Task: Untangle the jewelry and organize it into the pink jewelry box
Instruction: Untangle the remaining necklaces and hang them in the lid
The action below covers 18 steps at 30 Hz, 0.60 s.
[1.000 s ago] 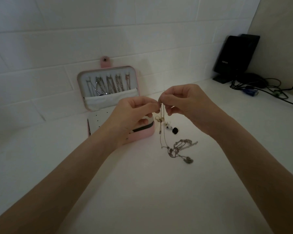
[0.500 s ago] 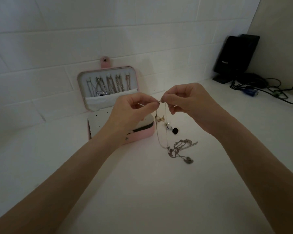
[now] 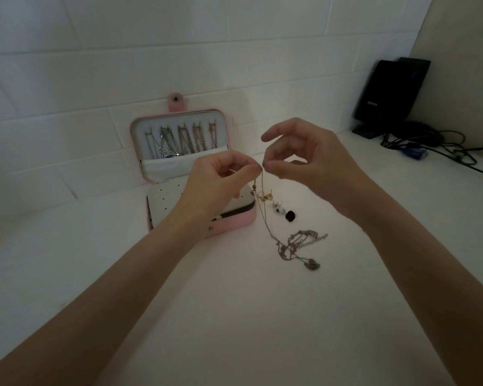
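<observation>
Your left hand [image 3: 221, 179] is raised above the white table [image 3: 234, 316], thumb and forefinger pinching the upper end of a thin chain [image 3: 263, 207]. Your right hand [image 3: 304, 157] sits just beside it, thumb and middle finger pinching the same chain at the top, forefinger lifted and curled clear. From the two pinches the chain hangs down and runs into a tangled heap of necklaces [image 3: 299, 246] lying on the table below and slightly right of your hands. The pink jewelry box [image 3: 243, 221] stands open behind your left hand, which covers part of its tray; chains hang in its upright lid [image 3: 179, 140]. Small earrings [image 3: 276, 207] lie between box and tangle. A black speaker [image 3: 388, 96] and cables [image 3: 435, 146] occupy the far right corner.
</observation>
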{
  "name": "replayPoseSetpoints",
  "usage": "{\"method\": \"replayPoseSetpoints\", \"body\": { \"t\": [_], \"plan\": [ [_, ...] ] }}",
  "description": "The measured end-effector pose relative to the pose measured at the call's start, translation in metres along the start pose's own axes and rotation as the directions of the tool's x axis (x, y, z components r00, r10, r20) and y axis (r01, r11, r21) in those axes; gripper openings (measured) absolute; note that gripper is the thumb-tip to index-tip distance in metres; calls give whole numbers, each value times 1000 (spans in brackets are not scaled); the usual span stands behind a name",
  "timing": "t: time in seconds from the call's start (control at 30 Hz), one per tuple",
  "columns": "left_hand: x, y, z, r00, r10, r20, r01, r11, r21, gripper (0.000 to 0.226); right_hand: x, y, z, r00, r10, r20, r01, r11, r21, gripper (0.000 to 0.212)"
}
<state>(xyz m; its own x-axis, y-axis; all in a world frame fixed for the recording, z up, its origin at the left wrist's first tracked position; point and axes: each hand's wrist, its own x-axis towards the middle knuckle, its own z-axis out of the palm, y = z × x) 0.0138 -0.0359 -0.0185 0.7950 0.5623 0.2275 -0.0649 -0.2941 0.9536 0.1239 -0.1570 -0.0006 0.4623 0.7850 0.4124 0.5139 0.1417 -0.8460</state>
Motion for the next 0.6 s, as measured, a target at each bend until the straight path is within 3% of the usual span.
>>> {"method": "replayPoseSetpoints", "body": {
  "t": [0.37,0.6],
  "plan": [
    [1,-3,4,991,-125,47,127,990,-58,20,0,5,12,978,-204,48,208,923,-323,36],
    [1,-2,0,973,-168,160,174,984,-22,15,-2,7,17,972,-214,98,235,899,-370,36]
  ]
}}
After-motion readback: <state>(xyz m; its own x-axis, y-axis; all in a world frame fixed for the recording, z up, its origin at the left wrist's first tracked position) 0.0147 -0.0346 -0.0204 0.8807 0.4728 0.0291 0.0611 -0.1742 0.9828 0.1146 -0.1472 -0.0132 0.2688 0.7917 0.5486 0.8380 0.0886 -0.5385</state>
